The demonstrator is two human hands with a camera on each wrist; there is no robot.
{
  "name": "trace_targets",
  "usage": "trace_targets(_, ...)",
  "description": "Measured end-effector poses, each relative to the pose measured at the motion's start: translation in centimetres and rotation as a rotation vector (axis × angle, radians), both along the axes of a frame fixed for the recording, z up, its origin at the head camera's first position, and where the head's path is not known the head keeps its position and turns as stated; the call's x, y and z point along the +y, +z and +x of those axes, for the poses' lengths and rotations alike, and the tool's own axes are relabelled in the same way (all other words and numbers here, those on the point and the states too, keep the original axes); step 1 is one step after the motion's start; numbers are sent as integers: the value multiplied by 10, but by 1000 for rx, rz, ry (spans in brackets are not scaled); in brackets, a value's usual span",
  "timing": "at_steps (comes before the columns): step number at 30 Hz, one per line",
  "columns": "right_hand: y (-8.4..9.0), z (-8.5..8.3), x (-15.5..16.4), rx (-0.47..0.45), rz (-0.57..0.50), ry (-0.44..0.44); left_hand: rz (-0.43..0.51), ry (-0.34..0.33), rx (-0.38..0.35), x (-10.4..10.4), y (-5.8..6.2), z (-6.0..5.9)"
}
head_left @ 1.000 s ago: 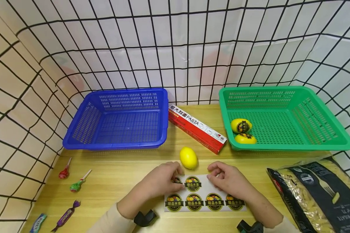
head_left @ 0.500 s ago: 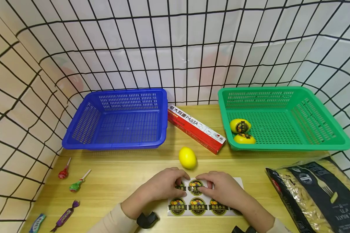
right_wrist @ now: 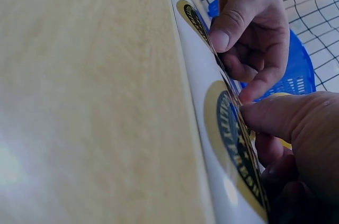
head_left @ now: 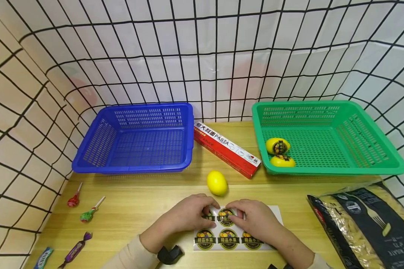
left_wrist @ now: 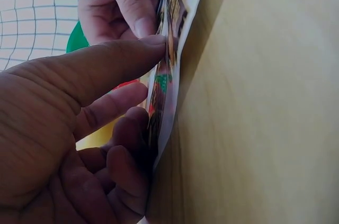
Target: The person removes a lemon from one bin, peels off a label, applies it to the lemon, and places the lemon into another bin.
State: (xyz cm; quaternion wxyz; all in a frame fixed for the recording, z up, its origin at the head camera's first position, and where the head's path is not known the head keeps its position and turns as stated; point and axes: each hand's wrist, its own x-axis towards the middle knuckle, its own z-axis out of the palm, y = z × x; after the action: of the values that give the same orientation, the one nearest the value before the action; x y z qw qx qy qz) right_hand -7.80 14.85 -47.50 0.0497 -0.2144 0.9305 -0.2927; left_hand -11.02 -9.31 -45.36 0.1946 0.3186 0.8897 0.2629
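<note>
A white sticker sheet (head_left: 276, 213) with round black-and-yellow fruit labels lies on the wooden table near me, its far left part lifted. My left hand (head_left: 207, 211) pinches the sheet's (left_wrist: 169, 91) top left corner, thumb in front and fingers behind. My right hand (head_left: 235, 211) pinches the sheet (right_wrist: 212, 102) just beside it, thumb on a top-row label. A bare yellow lemon (head_left: 217, 182) lies just beyond the hands. Two labelled lemons (head_left: 278, 145) sit in the green basket (head_left: 330, 170).
An empty blue basket (head_left: 134, 166) stands at the back left, with a red-and-white pasta box (head_left: 227, 149) between the baskets. A dark pasta bag (head_left: 367, 224) lies at the right. Lollipops (head_left: 87, 213) and wrapped sweets (head_left: 75, 248) lie at the left edge.
My right hand has moved left along the sheet's far edge until it is close beside the left hand. Both hands came a little nearer to me, and the sheet's far left part lifted.
</note>
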Motion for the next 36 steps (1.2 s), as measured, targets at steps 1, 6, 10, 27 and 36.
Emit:
trace_targets(1,0,0,0,-2,-8,-4,1,0,-2,0,0,0)
trace_targets(6,-2,0,-1,-7,-33,-23,-3,3,-8,1,0,-1)
trace_targets(10,-2,1,0,-21,-69,-36,-6,5,-10,1,-1,-1)
trace_targets(27,3,-4,8,-297,-437,-113,7,3,-11,-1,-2,-2)
trace_targets(36,4,-5,7,-315,-451,-103,200,60,-116,-1,3,-3)
